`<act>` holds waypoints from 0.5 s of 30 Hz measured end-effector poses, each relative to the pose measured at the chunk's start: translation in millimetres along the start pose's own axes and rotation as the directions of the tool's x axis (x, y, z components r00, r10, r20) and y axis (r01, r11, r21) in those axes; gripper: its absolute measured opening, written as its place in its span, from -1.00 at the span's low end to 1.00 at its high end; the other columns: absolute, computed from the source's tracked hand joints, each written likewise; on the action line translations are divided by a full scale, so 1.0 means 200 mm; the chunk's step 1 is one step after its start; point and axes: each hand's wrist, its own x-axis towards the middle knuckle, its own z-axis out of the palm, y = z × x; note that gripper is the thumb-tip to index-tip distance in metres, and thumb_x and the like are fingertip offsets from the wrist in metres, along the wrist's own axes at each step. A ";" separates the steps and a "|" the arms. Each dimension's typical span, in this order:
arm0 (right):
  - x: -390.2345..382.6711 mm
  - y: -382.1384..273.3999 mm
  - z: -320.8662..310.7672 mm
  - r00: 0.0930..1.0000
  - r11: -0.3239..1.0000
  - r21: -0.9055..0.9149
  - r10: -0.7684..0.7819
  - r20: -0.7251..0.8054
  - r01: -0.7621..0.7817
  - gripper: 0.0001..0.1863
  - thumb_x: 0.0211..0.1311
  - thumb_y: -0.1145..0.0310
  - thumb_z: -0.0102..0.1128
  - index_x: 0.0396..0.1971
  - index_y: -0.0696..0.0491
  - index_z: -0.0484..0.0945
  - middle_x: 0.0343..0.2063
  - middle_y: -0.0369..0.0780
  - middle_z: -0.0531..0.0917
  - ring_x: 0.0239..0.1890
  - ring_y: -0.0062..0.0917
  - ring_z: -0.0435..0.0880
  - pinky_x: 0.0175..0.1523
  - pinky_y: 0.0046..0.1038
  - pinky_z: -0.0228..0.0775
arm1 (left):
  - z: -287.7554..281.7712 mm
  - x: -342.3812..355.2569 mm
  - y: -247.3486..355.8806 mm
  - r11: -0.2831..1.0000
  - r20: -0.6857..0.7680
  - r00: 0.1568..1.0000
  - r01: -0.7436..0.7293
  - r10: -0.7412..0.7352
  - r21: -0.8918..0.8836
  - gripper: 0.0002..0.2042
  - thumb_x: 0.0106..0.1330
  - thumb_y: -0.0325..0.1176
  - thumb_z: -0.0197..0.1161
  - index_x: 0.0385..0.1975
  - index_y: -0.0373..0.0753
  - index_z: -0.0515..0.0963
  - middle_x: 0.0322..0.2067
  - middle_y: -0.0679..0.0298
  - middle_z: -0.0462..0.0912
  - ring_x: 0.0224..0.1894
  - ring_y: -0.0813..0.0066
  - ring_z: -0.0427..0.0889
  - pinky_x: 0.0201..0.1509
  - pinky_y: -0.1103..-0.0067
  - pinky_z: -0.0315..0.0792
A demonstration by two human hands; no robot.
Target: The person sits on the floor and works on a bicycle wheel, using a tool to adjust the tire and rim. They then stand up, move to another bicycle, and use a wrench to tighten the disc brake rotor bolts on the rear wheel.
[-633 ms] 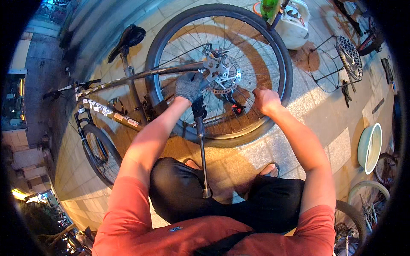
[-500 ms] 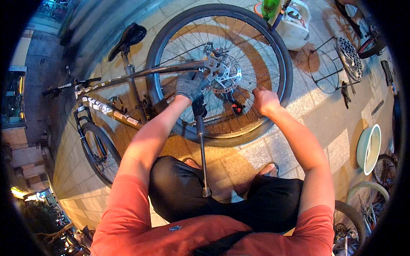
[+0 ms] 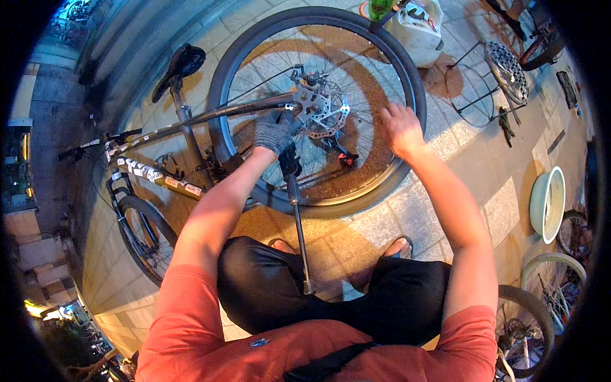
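At the far edge of the tiled pavement you have a white plastic jug (image 3: 420, 32) with a green bottle (image 3: 380, 9) just beside it. Toward the right edge lies a loose spoked wheel with a cog cassette (image 3: 506, 71). A pale green round basin (image 3: 547, 204) sits at the right edge, near a white-rimmed wheel (image 3: 552, 275).

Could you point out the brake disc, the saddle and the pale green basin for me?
Brake disc (image 3: 326, 113): head view, on its perforated metal face beside the hub.
Saddle (image 3: 181, 63): head view, middle of the black seat top.
Basin (image 3: 547, 204): head view, on its inner wall.
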 end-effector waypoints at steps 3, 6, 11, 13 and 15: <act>-0.08 -0.06 0.00 0.988 0.974 0.224 -0.045 0.149 0.011 -0.80 0.24 0.21 0.28 -0.28 0.01 0.60 -0.32 -0.18 0.60 -0.16 -0.22 0.63 -0.05 -0.18 0.49 | -0.01 0.01 0.01 0.997 -0.015 1.000 0.001 0.000 0.083 -0.64 0.46 -0.18 0.20 -0.23 -0.46 0.66 -0.31 -0.04 0.75 -0.28 0.18 0.72 -0.13 0.35 0.52; -0.12 -0.12 0.01 0.947 0.970 0.241 -0.051 0.318 -0.029 -0.68 0.25 0.07 0.29 -0.31 0.04 0.61 -0.34 -0.15 0.63 -0.14 -0.17 0.67 -0.07 -0.14 0.53 | -0.02 -0.01 0.04 0.998 -0.006 1.000 -0.016 0.017 0.067 -0.65 0.46 -0.19 0.19 -0.21 -0.44 0.65 -0.28 -0.10 0.74 -0.25 0.06 0.72 -0.11 0.32 0.51; -0.18 -0.12 0.09 0.919 0.983 0.176 -0.111 0.378 0.047 -0.55 0.25 -0.06 0.27 -0.18 0.04 0.60 -0.17 -0.11 0.65 -0.20 -0.15 0.73 -0.09 -0.14 0.57 | -0.02 0.04 -0.08 0.963 -0.083 0.980 -0.157 0.178 0.217 -0.64 0.41 -0.09 0.18 -0.24 -0.31 0.68 -0.24 -0.13 0.71 -0.14 -0.12 0.68 -0.03 0.18 0.48; -0.20 -0.14 0.11 0.883 0.988 0.155 -0.073 0.464 0.000 -0.53 0.25 -0.07 0.27 -0.14 0.06 0.58 -0.10 -0.08 0.65 -0.21 -0.14 0.73 -0.10 -0.13 0.57 | -0.01 0.00 -0.04 0.984 -0.112 0.986 -0.111 0.127 0.143 -0.65 0.40 -0.10 0.19 -0.22 -0.31 0.68 -0.23 -0.13 0.70 -0.12 -0.13 0.67 -0.01 0.16 0.47; -0.19 -0.17 0.11 0.848 0.991 0.131 -0.047 0.528 -0.026 -0.53 0.25 -0.05 0.27 -0.12 0.06 0.57 -0.07 -0.07 0.65 -0.20 -0.14 0.74 -0.10 -0.13 0.57 | -0.01 0.02 -0.09 0.956 -0.061 0.981 -0.164 0.184 0.243 -0.67 0.40 -0.12 0.19 -0.19 -0.31 0.66 -0.20 -0.14 0.69 -0.10 -0.14 0.66 0.00 0.15 0.48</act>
